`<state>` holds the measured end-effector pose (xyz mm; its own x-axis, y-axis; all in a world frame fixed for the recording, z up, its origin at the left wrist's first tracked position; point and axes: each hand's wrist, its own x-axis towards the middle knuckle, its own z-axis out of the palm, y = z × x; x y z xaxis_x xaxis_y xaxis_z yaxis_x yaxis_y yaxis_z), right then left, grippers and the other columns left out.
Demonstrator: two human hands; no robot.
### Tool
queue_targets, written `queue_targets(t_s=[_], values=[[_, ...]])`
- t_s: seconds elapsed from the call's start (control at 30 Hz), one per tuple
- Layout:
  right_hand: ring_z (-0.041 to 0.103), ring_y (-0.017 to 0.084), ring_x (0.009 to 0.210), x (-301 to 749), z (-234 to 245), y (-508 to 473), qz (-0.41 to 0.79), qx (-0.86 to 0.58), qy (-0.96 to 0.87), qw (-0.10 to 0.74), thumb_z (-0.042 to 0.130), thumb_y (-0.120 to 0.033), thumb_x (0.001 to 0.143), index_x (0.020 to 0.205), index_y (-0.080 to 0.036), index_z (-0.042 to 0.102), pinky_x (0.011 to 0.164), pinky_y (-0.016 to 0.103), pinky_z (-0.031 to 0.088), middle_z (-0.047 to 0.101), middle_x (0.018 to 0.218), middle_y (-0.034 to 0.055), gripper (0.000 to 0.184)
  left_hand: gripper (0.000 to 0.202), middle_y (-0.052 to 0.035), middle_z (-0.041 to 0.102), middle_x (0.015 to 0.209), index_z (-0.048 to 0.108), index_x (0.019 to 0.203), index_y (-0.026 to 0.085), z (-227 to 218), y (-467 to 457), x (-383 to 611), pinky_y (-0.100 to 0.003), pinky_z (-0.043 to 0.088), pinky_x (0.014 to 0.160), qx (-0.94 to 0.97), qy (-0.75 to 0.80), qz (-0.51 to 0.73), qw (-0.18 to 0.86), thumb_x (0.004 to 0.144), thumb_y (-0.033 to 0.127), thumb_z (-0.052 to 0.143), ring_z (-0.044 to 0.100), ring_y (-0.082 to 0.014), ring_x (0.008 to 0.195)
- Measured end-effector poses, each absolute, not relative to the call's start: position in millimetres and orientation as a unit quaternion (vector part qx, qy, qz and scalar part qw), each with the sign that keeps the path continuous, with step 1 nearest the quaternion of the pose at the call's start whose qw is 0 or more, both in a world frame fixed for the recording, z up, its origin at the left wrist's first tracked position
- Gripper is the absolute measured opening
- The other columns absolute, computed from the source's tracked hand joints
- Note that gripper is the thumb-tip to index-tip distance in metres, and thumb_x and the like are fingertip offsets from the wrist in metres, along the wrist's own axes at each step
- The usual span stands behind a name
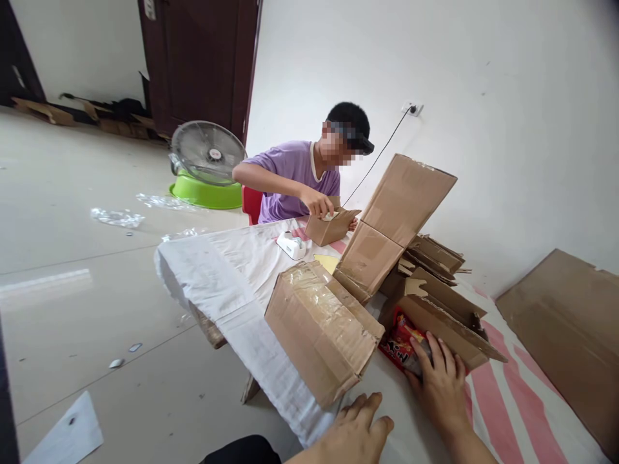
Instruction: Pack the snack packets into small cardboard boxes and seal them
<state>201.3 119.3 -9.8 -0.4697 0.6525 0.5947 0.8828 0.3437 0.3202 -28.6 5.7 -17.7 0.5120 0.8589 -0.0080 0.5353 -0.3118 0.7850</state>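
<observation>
Taped box [319,328] blocks ahead; cloth [217,274] beyond it looks passable.

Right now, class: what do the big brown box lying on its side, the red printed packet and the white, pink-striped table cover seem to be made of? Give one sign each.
Big brown box: matt corrugated cardboard, torn edges; shiny clear tape across it.
Red printed packet: likely plastic film, glossy, crinkled.
White, pink-striped table cover: probably woven cloth, matt, draping in soft folds.

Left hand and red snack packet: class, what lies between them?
In the head view, only bare white tablecloth separates the left hand from the red snack packet.
</observation>
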Motion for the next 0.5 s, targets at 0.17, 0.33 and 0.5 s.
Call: queue_targets(t_s=[0.17,0.33,0.5], values=[[0.040,0.037,0.130,206,-10,136,-0.341,-0.483,-0.791,0.158,0.055,-0.028,0.086,0.131,-0.024,0.055,0.107,0.063,0.025,0.047,0.143,0.0154,0.045,0.042,-0.0148,0.036,0.154,0.053,0.135,0.026,-31,7,-25,-0.057,0.037,0.110,0.803,0.439,0.213,0.343,0.094,0.019,0.050,0.035,-0.0406,0.140],[0.040,0.036,0.130,217,-9,147,-0.367,-0.484,-0.783,0.131,0.056,-0.027,0.087,0.130,-0.024,0.055,0.107,0.060,0.028,0.047,0.143,0.0150,0.042,0.038,-0.0178,0.037,0.153,0.051,0.136,0.020,-23,5,-26,-0.055,0.042,0.106,0.844,0.432,0.148,0.282,0.100,0.024,0.041,0.037,-0.0392,0.138],[0.043,0.037,0.127,239,-9,154,-0.379,-0.463,-0.789,0.144,0.056,-0.025,0.085,0.127,-0.022,0.056,0.105,0.060,0.031,0.049,0.139,0.0168,0.042,0.035,-0.0191,0.044,0.148,0.056,0.132,0.019,-15,6,-25,-0.054,0.045,0.104,0.858,0.425,0.137,0.255,0.099,0.023,0.045,0.043,-0.0393,0.134]])
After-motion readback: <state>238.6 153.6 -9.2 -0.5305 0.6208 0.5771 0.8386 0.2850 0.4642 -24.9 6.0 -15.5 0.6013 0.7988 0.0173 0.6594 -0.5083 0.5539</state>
